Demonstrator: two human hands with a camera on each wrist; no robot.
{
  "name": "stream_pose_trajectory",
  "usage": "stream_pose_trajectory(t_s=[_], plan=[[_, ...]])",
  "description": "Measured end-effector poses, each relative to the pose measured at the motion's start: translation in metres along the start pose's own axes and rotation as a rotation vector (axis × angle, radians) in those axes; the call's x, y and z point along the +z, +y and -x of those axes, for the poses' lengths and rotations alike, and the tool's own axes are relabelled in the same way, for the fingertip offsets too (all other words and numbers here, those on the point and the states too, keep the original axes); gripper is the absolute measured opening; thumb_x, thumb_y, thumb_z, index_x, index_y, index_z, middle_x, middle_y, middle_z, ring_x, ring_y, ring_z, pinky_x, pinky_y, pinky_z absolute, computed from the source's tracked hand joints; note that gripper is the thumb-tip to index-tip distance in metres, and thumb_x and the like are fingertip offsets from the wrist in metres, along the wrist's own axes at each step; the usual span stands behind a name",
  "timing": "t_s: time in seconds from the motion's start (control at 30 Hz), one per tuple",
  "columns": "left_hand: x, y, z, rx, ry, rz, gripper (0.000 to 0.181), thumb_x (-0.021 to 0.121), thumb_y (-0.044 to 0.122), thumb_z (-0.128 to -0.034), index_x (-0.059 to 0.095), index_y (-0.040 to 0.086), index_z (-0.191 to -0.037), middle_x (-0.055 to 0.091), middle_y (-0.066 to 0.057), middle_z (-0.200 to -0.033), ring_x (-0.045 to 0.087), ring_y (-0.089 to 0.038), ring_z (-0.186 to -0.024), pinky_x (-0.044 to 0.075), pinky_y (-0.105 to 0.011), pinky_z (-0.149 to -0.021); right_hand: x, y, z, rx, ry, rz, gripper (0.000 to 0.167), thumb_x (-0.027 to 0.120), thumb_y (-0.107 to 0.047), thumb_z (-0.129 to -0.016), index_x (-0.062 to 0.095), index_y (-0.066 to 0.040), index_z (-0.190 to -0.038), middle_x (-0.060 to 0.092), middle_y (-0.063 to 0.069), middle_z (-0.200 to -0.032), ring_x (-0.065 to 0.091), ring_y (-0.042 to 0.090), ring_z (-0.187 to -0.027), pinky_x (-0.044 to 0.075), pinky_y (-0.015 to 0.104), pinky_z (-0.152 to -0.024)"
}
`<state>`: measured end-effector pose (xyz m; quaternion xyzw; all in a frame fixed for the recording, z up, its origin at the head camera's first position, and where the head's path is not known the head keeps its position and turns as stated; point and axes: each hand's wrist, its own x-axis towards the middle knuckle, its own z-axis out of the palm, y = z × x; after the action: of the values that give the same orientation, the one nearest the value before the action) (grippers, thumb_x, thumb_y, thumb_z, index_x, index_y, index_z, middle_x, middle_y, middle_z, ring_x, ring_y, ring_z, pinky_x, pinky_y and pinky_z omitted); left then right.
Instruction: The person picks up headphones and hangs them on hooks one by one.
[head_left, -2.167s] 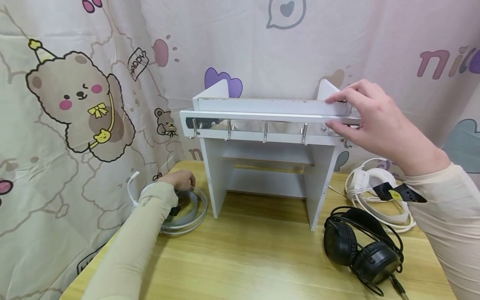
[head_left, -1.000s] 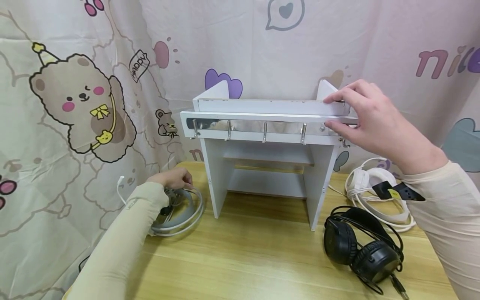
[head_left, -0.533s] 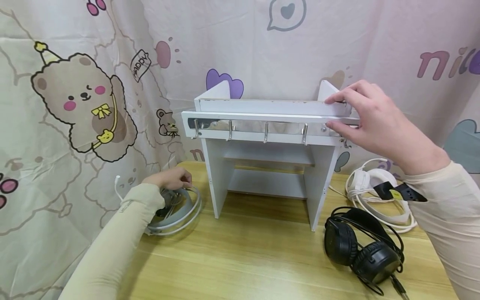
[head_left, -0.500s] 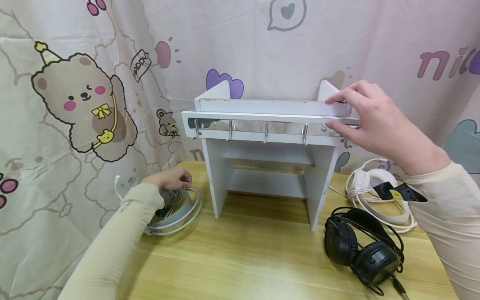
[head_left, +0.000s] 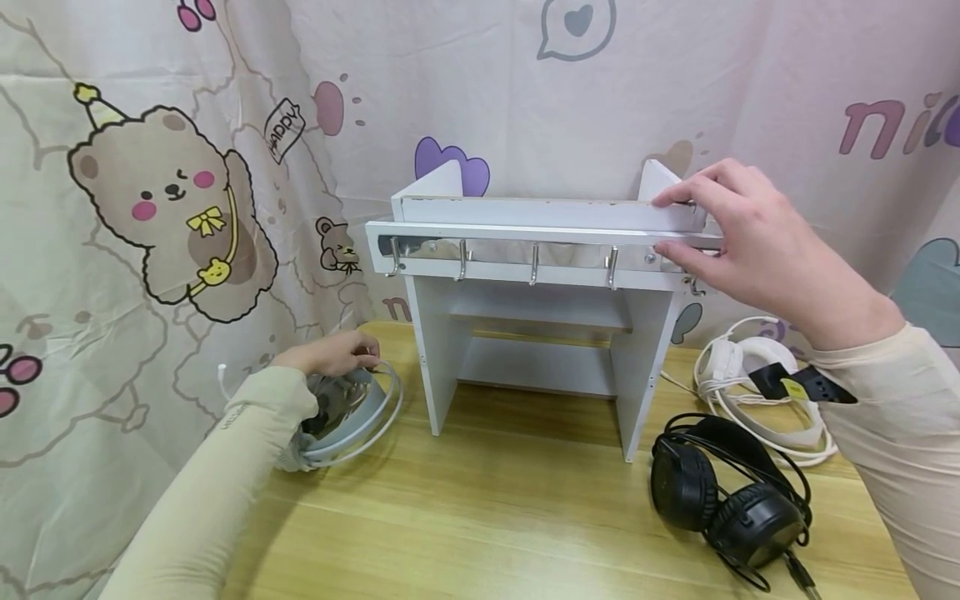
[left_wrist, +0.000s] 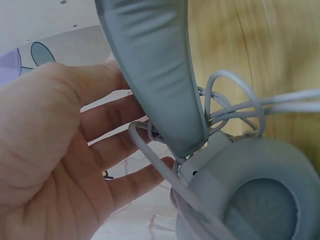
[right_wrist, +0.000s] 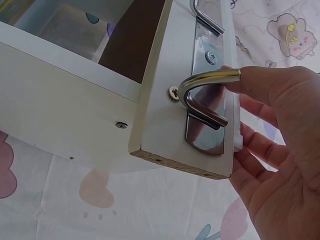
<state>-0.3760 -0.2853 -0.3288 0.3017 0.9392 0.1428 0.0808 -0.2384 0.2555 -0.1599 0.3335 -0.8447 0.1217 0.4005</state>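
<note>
On the left of the table my left hand (head_left: 333, 354) grips the headband of a pale grey pair of headphones (head_left: 365, 417), tilted up with its cable coiled about it. In the left wrist view, the fingers pass behind the padded headband (left_wrist: 155, 75), and an ear cup (left_wrist: 270, 190) hangs at the lower right. My right hand (head_left: 772, 250) holds the right end of the hook rail (head_left: 495, 271) on a white shelf unit (head_left: 431, 358). Its thumb presses the rail's front beside a metal hook (right_wrist: 205, 77); the fingers reach behind.
Black headphones (head_left: 684, 492) lie front right of the shelf, their plug near the table's edge. Behind them are white headphones (head_left: 723, 362) with a looped cable. A patterned curtain (head_left: 525, 108) hangs behind and along the left. Wooden table (head_left: 480, 508) stretches ahead of the shelf.
My left hand has shifted slightly left, and the grey headphones have moved left and tipped up with it. My right hand stays on the rail; black and white headphones have not moved.
</note>
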Motion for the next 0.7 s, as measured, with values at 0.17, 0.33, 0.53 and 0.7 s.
stream_pose_trajectory(t_s=[0.17, 0.33, 0.53, 0.7], plan=[[-0.004, 0.003, 0.005, -0.029, 0.014, -0.003, 0.020, 0.057, 0.012, -0.1105, 0.068, 0.004, -0.096, 0.067, -0.008, -0.086, 0.051, -0.013, -0.073, 0.043, -0.032, -0.071, 0.000, 0.000, 0.000, 0.007, -0.001, -0.009, 0.047, 0.090, 0.000, -0.082, 0.071, -0.003, -0.125, 0.063, 0.024, -0.119, 0.056, 0.038, -0.106, 0.041, 0.048, -0.087], [-0.010, 0.010, 0.010, -0.067, 0.022, -0.027, 0.021, 0.055, 0.015, -0.1118, 0.068, 0.005, -0.098, 0.066, -0.007, -0.085, 0.053, -0.014, -0.073, 0.043, -0.032, -0.071, 0.000, 0.000, 0.000, 0.011, -0.002, -0.008, 0.047, 0.090, -0.001, -0.082, 0.071, -0.003, -0.125, 0.063, 0.024, -0.119, 0.056, 0.039, -0.107, 0.041, 0.050, -0.087], [-0.016, 0.015, 0.015, -0.083, 0.052, -0.077, 0.021, 0.053, 0.016, -0.1120, 0.067, 0.008, -0.098, 0.064, -0.005, -0.084, 0.054, -0.015, -0.076, 0.043, -0.032, -0.072, 0.000, -0.001, 0.000, -0.004, 0.010, -0.011, 0.046, 0.089, 0.000, -0.082, 0.071, -0.002, -0.124, 0.063, 0.024, -0.117, 0.056, 0.038, -0.105, 0.040, 0.047, -0.086], [-0.018, 0.021, 0.016, -0.082, 0.058, -0.103, 0.023, 0.051, 0.016, -0.1126, 0.066, 0.009, -0.097, 0.063, -0.002, -0.084, 0.055, -0.015, -0.076, 0.045, -0.032, -0.070, 0.000, 0.000, 0.001, -0.005, 0.010, -0.008, 0.047, 0.090, 0.000, -0.081, 0.071, -0.002, -0.124, 0.063, 0.025, -0.118, 0.056, 0.038, -0.104, 0.040, 0.046, -0.085]])
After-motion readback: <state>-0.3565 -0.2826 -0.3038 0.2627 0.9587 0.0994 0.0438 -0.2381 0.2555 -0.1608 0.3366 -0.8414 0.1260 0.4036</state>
